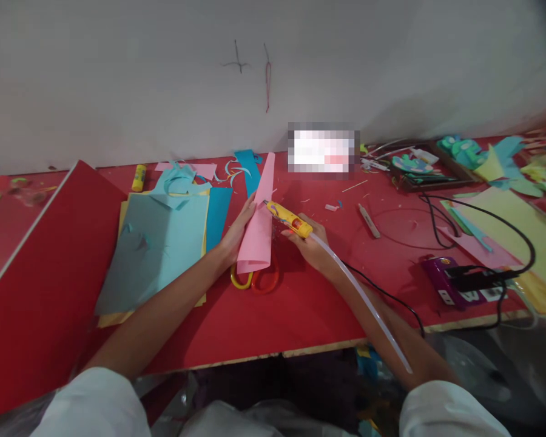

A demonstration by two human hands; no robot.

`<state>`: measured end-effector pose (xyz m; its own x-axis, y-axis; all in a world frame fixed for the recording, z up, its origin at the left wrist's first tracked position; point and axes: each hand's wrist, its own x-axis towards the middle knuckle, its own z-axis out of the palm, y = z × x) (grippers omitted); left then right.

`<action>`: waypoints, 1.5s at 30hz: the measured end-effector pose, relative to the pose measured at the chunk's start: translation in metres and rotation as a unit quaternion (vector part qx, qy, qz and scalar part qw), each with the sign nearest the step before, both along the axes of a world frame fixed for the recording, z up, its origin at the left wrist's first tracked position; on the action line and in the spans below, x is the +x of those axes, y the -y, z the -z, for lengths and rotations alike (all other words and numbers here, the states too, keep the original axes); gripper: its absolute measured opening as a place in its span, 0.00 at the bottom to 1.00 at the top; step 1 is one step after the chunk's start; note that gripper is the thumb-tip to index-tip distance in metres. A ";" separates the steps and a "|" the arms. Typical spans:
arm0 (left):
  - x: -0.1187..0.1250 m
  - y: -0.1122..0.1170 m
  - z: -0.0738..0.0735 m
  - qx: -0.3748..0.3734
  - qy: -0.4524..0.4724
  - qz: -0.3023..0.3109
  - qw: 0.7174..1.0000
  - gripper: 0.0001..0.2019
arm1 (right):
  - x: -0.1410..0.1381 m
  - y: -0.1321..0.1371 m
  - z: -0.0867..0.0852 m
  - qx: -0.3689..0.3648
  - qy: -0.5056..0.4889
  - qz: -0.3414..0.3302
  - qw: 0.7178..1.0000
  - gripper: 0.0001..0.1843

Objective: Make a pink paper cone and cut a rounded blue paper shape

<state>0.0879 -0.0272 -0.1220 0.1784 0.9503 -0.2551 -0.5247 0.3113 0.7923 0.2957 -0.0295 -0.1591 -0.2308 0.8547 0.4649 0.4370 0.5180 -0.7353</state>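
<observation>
A sheet of pink paper rolled into a narrow cone (258, 233) is held by my left hand (241, 227), its fingers closed along the left side. My right hand (313, 243) grips a yellow hot glue gun (289, 218), whose nozzle points left at the paper's surface. Whether the tip touches the paper I cannot tell. A long translucent glue stick (364, 300) sticks out of the gun's back and runs over my right forearm. Under the cone's wide end lie scissors with yellow and red handles (265, 280); their blades are hidden.
Blue and yellow sheets (164, 243) lie at left beside a raised red panel (40, 285) and a yellow glue tube (139, 178). To the right are a cutter (369, 221), a purple power strip (450, 282) with black cords, and a dark tray (437, 182) of paper pieces.
</observation>
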 end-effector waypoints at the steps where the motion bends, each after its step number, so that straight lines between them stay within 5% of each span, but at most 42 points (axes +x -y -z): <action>1: 0.000 0.000 0.000 0.001 -0.002 -0.001 1.000 0.35 | 0.000 0.000 0.000 0.001 0.002 -0.002 1.000 0.26; 16: 0.004 0.002 -0.007 -0.021 0.018 -0.007 1.000 0.31 | -0.003 0.002 -0.001 -0.005 -0.005 -0.011 1.000 0.24; 31: 0.002 0.002 0.001 0.056 -0.050 -0.009 0.997 0.32 | -0.003 -0.002 -0.001 0.034 0.025 0.024 0.999 0.21; 45: 0.005 0.003 0.000 0.045 -0.013 -0.023 0.999 0.36 | -0.005 0.004 -0.004 -0.022 -0.017 -0.007 1.000 0.22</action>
<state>0.0926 -0.0297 -0.1219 0.1276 0.9766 -0.1732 -0.5160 0.2145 0.8293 0.2911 -0.0338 -0.1546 -0.2280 0.8710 0.4351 0.4037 0.4913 -0.7718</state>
